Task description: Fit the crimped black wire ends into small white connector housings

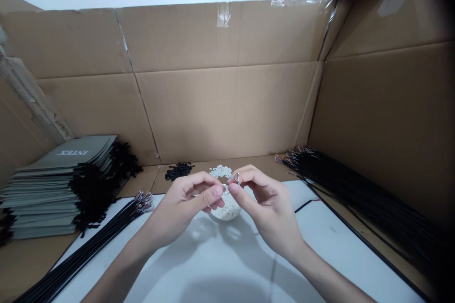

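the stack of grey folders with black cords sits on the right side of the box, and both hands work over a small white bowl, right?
Not quite. In the head view the stack of grey folders sits on the left side of the box, not the right. The rest holds: the left hand and right hand meet over the small white bowl.

Small assembly/packing workstation, prob. a workshop or light factory bench. Tall cardboard walls (227,104) box in a white work surface (227,255). Bulk stock all around: bundles of black cables (359,189) w/ bare wire ends, more cables (88,246) at left, a stack of grey printed folders (57,184), small piles of black parts (179,170) and white parts (221,171).
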`<state>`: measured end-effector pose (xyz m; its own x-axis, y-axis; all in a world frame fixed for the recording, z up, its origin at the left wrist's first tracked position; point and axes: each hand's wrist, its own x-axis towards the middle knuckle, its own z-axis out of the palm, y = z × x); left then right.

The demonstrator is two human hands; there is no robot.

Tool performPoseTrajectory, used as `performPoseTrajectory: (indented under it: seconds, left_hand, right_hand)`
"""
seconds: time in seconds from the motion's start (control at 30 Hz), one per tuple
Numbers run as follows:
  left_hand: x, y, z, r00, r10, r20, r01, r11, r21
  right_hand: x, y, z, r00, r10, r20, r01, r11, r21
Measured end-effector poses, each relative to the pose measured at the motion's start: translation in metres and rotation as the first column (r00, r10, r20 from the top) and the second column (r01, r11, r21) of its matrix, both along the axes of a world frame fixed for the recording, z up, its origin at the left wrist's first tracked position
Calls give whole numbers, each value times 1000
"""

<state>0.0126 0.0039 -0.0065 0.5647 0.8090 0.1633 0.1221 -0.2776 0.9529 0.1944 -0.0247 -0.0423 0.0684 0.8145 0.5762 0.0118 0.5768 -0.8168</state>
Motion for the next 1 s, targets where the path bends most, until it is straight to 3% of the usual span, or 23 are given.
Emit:
performPoseTrajectory:
  seconds: [0.23, 0.37, 0.7, 1.0]
  left_hand:
    - [3, 4, -3, 977, 42, 211, -1, 982, -191]
    - [3, 6, -7, 971, 18, 240, 46, 965, -260]
    - [3, 6, -7, 964, -5, 267, 86, 953, -292]
    - [4, 7, -6, 970, 1, 243, 60, 967, -246]
  right_hand:
    - [0, -3, 1, 998, -44, 36, 40, 994, 102]
    - [1, -3, 0, 988, -102, 115, 74, 972, 223]
    - [4, -4, 3, 953, -203, 224, 99, 909, 404]
    - [5, -4, 4, 935, -234, 266, 104, 899, 425]
